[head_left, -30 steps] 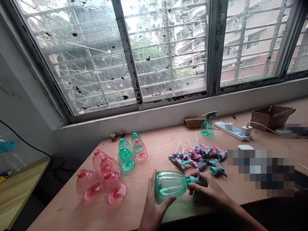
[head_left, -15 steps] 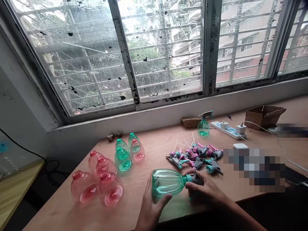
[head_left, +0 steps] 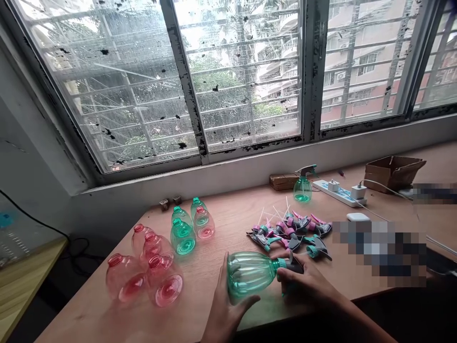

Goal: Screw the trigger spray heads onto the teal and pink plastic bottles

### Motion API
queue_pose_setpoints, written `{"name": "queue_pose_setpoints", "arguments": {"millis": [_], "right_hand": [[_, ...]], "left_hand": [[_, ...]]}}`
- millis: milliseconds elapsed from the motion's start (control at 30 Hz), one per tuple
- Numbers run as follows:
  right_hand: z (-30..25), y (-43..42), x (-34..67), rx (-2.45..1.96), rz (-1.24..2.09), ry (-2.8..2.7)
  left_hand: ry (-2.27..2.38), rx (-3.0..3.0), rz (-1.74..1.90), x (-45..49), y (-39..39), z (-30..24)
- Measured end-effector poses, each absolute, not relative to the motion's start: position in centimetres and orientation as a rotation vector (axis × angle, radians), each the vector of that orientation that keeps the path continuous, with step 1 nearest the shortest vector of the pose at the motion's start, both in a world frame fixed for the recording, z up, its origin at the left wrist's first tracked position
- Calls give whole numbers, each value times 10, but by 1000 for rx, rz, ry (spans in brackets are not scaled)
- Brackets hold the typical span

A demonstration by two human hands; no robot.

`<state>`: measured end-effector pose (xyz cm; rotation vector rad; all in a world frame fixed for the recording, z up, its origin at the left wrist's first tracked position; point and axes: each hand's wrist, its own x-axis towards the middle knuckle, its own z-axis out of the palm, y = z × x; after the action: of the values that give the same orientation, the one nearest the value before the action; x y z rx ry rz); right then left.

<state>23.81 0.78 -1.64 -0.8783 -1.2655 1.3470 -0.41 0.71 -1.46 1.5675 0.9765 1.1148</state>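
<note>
- Green bottle (head_left: 252, 274), in the head view: it lies on its side between the person's two hands, over the near part of a wooden desk (head_left: 228, 219), base to the left, neck to the right.
- Left hand (head_left: 228, 307): its grip is cupped loosely around the base end, thumb along the lower side.
- Right hand (head_left: 305, 278): its grip is closed around the grey spray head (head_left: 293, 267), at the bottle's neck; some fingers are hidden.
- Around them: pink bottles (head_left: 166, 286) and more green bottles (head_left: 183, 239) stand to the left; loose spray heads (head_left: 285, 232) lie heaped just beyond the right hand.
- Possible trouble, as a judgement: the smooth base could slip if the left hand's hold is too slack; a slanted collar (head_left: 281, 263) could catch its thread and seal poorly; a leftward swing could topple the light-looking pink bottles.
- Writing: no brand, label or lettering can be read; a patch at the right is pixelated.
</note>
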Motion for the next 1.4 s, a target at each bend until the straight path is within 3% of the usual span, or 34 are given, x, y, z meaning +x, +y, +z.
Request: {"name": "queue_pose_setpoints", "arguments": {"millis": [1400], "right_hand": [[-17, 9, 237, -902, 1381, -1211]], "left_hand": [[1038, 1663, 1101, -3, 0, -10]]}}
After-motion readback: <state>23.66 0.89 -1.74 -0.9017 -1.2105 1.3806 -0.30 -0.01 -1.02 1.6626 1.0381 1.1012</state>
